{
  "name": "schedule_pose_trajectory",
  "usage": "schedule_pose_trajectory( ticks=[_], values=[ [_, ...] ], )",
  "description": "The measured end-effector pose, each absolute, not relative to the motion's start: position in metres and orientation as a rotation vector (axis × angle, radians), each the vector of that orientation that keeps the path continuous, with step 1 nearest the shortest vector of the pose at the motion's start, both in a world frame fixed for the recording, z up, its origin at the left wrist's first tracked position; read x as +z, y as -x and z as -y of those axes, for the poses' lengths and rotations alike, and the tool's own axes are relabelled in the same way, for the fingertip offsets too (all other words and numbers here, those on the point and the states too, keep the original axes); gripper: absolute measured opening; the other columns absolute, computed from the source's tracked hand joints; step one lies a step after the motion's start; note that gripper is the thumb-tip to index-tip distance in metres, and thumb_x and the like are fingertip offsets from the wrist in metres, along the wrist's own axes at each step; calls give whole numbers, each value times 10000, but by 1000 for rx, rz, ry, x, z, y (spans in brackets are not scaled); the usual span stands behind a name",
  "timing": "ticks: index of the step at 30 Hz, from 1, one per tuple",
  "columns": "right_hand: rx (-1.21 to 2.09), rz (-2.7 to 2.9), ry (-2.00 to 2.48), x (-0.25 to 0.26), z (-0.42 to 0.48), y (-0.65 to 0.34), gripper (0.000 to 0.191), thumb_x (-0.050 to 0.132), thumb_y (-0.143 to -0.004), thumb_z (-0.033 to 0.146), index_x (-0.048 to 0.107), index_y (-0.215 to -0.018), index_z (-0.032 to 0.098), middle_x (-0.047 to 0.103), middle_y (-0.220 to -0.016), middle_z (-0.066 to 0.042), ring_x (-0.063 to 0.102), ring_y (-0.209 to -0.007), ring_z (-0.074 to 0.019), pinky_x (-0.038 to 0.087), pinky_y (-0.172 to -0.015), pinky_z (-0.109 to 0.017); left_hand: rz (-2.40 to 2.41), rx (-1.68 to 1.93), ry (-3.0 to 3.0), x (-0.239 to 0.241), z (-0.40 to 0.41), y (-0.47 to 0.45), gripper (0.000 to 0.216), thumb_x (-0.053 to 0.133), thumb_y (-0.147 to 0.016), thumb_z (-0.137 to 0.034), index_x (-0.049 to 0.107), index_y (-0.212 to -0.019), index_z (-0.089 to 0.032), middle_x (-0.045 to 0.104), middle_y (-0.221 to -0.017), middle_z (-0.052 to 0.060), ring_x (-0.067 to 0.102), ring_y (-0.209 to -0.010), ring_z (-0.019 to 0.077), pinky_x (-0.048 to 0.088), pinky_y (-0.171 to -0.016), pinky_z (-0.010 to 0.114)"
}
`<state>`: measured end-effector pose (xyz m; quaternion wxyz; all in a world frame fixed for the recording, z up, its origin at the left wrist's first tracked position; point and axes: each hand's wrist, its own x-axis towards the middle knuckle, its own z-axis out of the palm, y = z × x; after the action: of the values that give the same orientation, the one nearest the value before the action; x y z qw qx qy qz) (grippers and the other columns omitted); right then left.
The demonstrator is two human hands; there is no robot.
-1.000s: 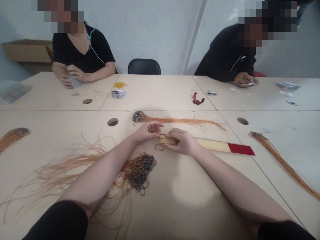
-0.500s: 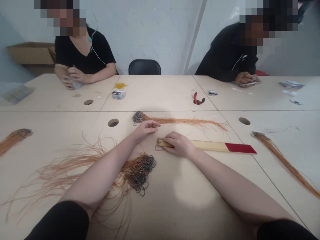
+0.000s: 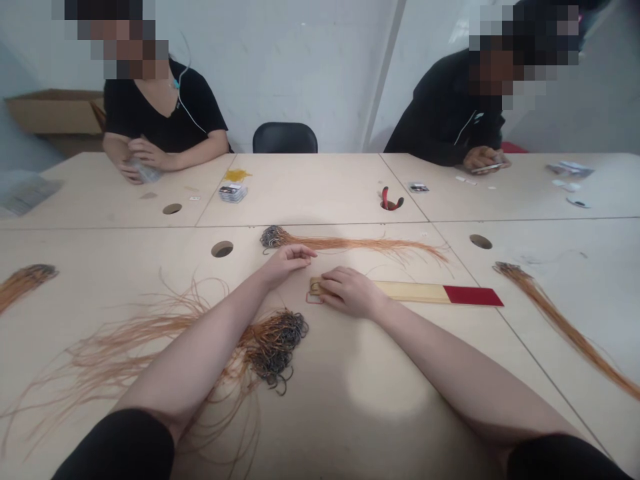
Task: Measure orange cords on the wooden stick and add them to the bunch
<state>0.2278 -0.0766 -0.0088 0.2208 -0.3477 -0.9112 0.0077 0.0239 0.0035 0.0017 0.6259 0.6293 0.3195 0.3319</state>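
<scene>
My right hand (image 3: 353, 291) lies over the left end of a long, flat wooden board (image 3: 415, 291) with a dark red far end, its fingers bent down onto the wood. A curved, hook-like shape (image 3: 315, 286) shows on the board's tip beside those fingertips. My left hand (image 3: 287, 263) hovers just left of the board, thumb and fingers drawn together; what they pinch, if anything, is too fine to see. Below it lies a big heap of dark fishing hooks (image 3: 277, 350) tied to orange lines (image 3: 130, 333). Behind both hands stretches another hook bundle (image 3: 273, 237).
More bundles of hooked line lie at the far left (image 3: 35, 277) and right (image 3: 555, 313). Red-handled pliers (image 3: 391, 200) stand in a table hole. Small stacked packs (image 3: 233, 193) sit near yellow bits (image 3: 237, 175). Two people sit across the table.
The right fingers have shifted on the board's end, with more of the tip and the curved shape showing. My left hand keeps nearly the same pose. The whole view has shifted slightly.
</scene>
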Motion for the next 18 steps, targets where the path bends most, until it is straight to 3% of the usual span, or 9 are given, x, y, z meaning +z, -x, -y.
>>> schedule_pose_trajectory(
  ticks=[10,18],
  values=[
    [62,2471,955,-8,77,-225,257,418,-907,281,646,-937,169,641,-970,-95,561,-920,-202,464,-843,-354,-727,754,-1446,3,-3,-24,228,673,-666,-193,673,-890,-150,639,-823,28,544,-739,93,399,-710,224],
    [24,2463,945,-9,78,-224,283,411,-901,277,605,-1051,136,607,-1061,-119,535,-958,-224,477,-845,-380,-842,1176,-1667,2,8,-23,103,590,-696,-190,652,-760,-140,550,-585,-5,432,-513,76,332,-498,214]
  ],
)
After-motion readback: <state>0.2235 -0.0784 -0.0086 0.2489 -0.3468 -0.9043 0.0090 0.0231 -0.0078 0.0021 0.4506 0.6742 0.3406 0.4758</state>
